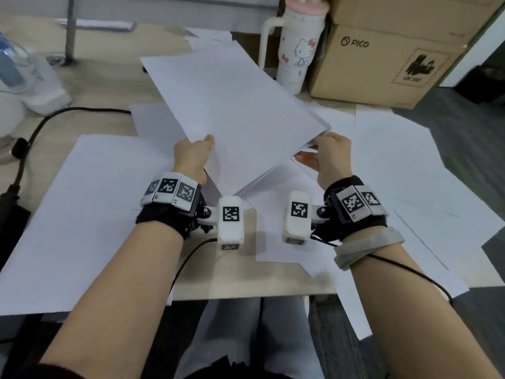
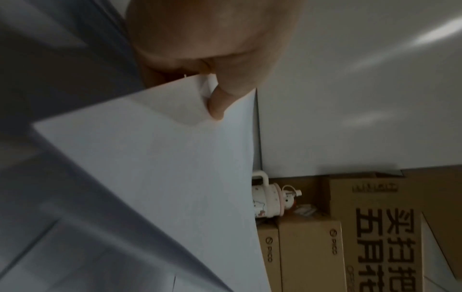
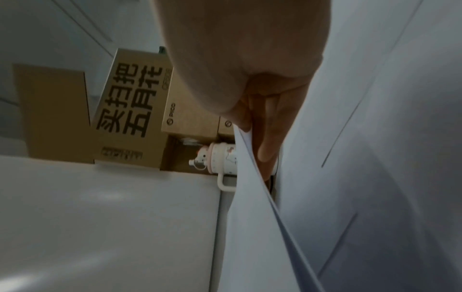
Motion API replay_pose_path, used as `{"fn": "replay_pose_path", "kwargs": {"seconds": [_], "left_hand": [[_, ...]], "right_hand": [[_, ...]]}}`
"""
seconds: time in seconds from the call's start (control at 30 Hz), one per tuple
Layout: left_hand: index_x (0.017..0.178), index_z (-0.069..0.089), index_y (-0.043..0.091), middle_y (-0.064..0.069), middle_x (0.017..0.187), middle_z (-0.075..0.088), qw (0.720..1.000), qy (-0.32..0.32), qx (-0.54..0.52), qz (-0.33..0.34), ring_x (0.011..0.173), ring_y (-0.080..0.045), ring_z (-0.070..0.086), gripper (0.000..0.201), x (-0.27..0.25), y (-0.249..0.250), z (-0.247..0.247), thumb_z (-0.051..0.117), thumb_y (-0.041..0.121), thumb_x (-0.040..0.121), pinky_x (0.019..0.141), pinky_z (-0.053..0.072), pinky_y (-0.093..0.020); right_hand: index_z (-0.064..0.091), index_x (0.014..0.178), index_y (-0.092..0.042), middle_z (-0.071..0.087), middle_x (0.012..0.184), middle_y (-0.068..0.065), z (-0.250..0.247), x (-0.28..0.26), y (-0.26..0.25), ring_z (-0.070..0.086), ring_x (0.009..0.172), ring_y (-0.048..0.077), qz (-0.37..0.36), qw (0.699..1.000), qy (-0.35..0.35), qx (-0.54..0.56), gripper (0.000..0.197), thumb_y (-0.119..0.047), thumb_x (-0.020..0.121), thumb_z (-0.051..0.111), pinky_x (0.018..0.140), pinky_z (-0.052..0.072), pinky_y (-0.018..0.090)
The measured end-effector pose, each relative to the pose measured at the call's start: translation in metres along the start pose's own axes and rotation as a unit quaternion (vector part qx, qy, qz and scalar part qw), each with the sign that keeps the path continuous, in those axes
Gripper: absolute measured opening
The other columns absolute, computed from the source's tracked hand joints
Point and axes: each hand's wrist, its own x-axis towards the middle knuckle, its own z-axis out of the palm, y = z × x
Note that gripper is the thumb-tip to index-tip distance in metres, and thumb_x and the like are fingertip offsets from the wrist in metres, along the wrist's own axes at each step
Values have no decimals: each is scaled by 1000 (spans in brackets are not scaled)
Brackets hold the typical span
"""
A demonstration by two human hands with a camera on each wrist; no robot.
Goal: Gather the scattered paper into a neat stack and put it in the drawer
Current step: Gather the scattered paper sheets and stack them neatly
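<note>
Paper stack (image 1: 232,119): one, several white sheets, raised tilted above the desk (image 1: 90,77), gripped at its near edge by both hands.
Loose sheets (image 1: 82,214): at least five, flat on the desk, overlapping; exact count unclear.
Cardboard boxes (image 1: 377,67): two in the head view, stacked at far right; lower one printed PICO.
Tumbler (image 1: 297,47): one, white with pink lid, just beside the boxes.
Left hand (image 1: 192,155): one, thumb on top, pinching the stack.
Right hand (image 1: 332,157): one, fingers curled under, pinching the stack's right corner.
</note>
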Motion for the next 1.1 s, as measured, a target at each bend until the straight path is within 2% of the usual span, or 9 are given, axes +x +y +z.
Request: {"fn": "replay_pose_path", "kwargs": {"seconds": [0.07,0.23,0.3,0.37,0.47,0.57,0.8,0.93,1.1], "left_hand": [[85,54,12,1,76,51,1000,-6,24,-9,90,-18,48,9,-10,-2,8,58,14,93,80,42,-28],[70,43,16,2,72,46,993,-75,86,-20,89,-20,47,28,-38,-17,26,59,12,93,63,47,-19],[75,47,10,-4,78,50,991,-88,103,-20,89,-19,48,21,-46,-24,31,58,11,93,57,45,-15],[91,51,4,-10,93,54,991,-86,100,-4,89,-21,52,12,-54,-30,34,60,11,92,73,47,-28],[104,59,3,-11,100,60,989,-106,97,16,93,-24,58,15,-66,-32,36,62,10,91,88,49,-39],[111,64,3,-5,99,63,986,-124,104,36,94,-21,59,21,-73,-33,35,61,8,91,88,49,-32],[68,53,14,-4,70,54,988,-81,126,46,72,-27,51,22,-73,-35,22,67,30,71,69,48,-29],[122,55,12,-4,115,58,990,-113,82,10,103,-22,57,43,-76,-39,19,69,25,84,71,53,-29],[149,20,10,1,101,56,996,-86,10,-5,96,-16,54,83,-81,-39,21,69,31,86,59,47,-20]], "right_hand": [[58,82,2,62,72,15,-16,-12,4,62,46,24,23,1000,1,16,21,4,91,39,49,54,25],[53,81,-8,61,74,13,-52,-40,21,64,51,26,97,992,25,81,30,-24,99,36,52,58,31],[57,98,-11,65,81,11,-62,-46,29,67,63,29,116,988,22,103,43,-48,99,34,57,59,35],[59,108,-16,69,91,10,-68,-50,37,71,72,30,116,987,10,108,56,-63,93,34,60,59,37],[62,113,-13,71,90,7,-72,-57,43,71,73,27,110,991,-27,71,39,-45,93,54,63,60,37],[59,112,-2,65,86,10,-71,-60,46,66,71,28,98,994,-40,36,22,-9,91,58,69,58,40],[56,83,-10,56,78,8,-71,-63,47,56,69,25,60,997,13,38,18,6,86,47,62,49,33],[55,84,-11,54,80,7,-77,-69,46,54,69,21,34,997,6,67,22,8,87,43,61,49,31],[57,100,-9,61,87,2,-81,-76,40,58,76,17,-11,994,-2,107,20,4,90,45,60,53,28]]}}
